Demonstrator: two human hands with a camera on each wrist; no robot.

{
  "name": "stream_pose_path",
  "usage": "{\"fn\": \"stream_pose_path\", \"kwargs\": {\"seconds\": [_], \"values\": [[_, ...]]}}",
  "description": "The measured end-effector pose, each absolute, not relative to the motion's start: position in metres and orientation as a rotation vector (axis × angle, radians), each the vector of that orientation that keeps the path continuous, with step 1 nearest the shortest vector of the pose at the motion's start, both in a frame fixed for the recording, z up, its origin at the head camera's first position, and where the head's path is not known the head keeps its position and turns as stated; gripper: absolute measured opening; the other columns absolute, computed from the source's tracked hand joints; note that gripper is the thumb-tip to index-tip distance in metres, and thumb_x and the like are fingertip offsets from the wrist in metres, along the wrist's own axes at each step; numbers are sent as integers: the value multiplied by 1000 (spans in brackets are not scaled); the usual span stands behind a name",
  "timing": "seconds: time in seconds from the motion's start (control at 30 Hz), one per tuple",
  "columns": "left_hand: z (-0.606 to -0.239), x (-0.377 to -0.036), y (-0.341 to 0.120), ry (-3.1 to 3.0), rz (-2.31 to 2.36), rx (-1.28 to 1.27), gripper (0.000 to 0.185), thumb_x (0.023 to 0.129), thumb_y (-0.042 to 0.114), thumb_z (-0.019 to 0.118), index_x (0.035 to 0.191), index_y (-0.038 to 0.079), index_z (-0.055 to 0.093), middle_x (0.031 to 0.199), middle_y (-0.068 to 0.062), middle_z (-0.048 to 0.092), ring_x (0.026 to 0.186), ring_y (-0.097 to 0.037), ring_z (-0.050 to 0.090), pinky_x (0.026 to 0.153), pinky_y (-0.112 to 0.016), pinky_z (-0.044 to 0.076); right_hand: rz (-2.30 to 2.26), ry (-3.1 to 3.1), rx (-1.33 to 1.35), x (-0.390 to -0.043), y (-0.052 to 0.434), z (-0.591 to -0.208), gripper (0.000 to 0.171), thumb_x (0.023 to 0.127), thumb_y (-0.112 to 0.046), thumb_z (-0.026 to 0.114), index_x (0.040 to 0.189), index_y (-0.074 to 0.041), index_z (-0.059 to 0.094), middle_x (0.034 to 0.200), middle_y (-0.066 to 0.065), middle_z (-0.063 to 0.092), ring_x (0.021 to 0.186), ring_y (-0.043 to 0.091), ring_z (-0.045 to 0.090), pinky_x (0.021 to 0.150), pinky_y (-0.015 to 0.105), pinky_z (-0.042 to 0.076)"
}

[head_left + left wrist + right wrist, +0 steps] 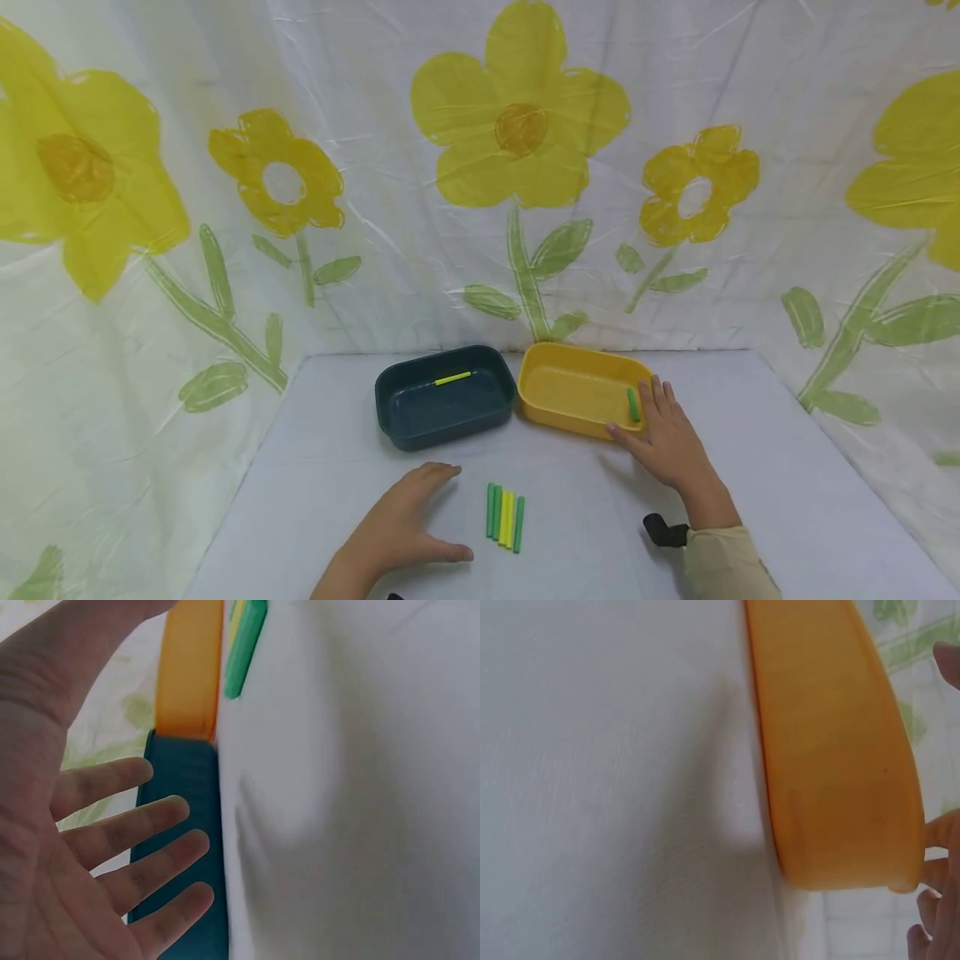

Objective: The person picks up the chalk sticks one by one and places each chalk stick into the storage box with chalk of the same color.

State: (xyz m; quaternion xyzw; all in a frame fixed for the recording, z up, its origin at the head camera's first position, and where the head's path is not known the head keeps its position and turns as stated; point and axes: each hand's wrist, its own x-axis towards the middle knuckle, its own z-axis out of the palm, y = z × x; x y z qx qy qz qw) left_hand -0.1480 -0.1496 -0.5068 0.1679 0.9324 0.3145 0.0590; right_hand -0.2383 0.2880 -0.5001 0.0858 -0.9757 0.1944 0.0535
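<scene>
Lying at three o'clock from the wide-spread left hand (401,525), five slim green and yellow sticks (503,518) rest on the white tabletop (300,467). The right hand (670,442), also wide, is at the four-o'clock corner of a yellow rectangular plastic tray (570,390) with a green stick (633,405); at that tray's nine o'clock, a dark teal tray (435,412) contains a yellow stick (453,378).

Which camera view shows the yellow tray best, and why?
The head view: it shows the yellow tray nearly whole, with a green stick inside. The left wrist view catches part of its outer wall; the right wrist view, outer walls without the interior.
</scene>
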Motion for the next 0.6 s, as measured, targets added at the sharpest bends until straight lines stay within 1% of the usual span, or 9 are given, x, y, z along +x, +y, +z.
{"fn": "stream_pose_path", "kwargs": {"seconds": [0.3, 0.43, 0.6], "values": [[-508, -152, -137, 2762, 902, 580, 101, 66, 79, 86, 147, 23, 63, 147, 8, 63, 139, -21, 58, 117, -53, 49, 630, -2982, 232, -247, 281, -503, 113, 99, -75, 53, 168, 6, 11, 176, 29, 2, 163, 51, 2, 126, 74, 15], [-508, -152, -132, 2757, 885, 598, 99, 67, 77, 87, 145, 22, 64, 144, 8, 66, 136, -21, 60, 115, -53, 50, 587, -3000, 239, -253, 280, -503, 116, 98, -77, 50, 167, 7, 11, 175, 31, 2, 163, 51, 2, 127, 73, 14], [-506, -155, -126, 2765, 836, 618, 97, 67, 76, 87, 145, 23, 64, 144, 7, 66, 138, -23, 59, 116, -53, 50, 566, -2985, 251, -260, 282, -503, 115, 99, -77, 50, 166, 9, 12, 175, 32, 4, 163, 52, 4, 128, 71, 15]]}}
